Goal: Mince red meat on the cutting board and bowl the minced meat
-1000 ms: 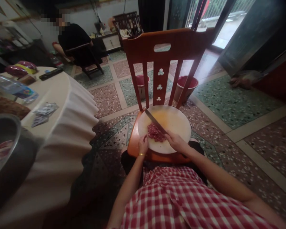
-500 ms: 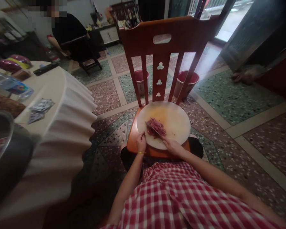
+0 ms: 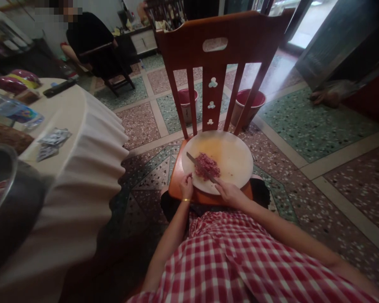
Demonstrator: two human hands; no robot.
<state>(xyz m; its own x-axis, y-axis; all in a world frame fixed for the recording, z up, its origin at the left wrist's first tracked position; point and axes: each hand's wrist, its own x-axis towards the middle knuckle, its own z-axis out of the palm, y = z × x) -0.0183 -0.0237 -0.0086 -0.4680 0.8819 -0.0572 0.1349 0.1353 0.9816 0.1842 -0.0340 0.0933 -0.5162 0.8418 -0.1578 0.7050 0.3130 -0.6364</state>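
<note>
The heap of minced red meat (image 3: 207, 166) lies near the middle of a round pale chopping board (image 3: 236, 158), which rests on the seat of a red-brown wooden chair (image 3: 222, 40). The right hand (image 3: 230, 192) has its fingers closed around the handle of a long steel knife (image 3: 199, 166); the blade slants up to the left across the near edge of the mince. The left hand (image 3: 186, 185), with a gold bangle at the wrist, rests at the board's near-left rim, fingers curled; whether they pinch the board or only press on it I cannot tell.

The likeliest trouble, as I judge it, is the left hand: it sits close to the blade tip, so a chop that drifts left could catch a finger. The board also overhangs the seat and stands on nothing that grips it, so a hard stroke near the rim could tip or slide it and spill meat on the terrazzo floor.

Two red plastic buckets (image 3: 249, 104) stand on the floor behind the chair; their contents are hidden. On the round bench with a white cloth (image 3: 82, 143) at the left stands a large steel bowl (image 3: 4, 185) with something reddish inside, blurred; beside it lie foil sachets (image 3: 53, 139) and a clear plastic bottle (image 3: 11, 110). A person in black sits far behind.
</note>
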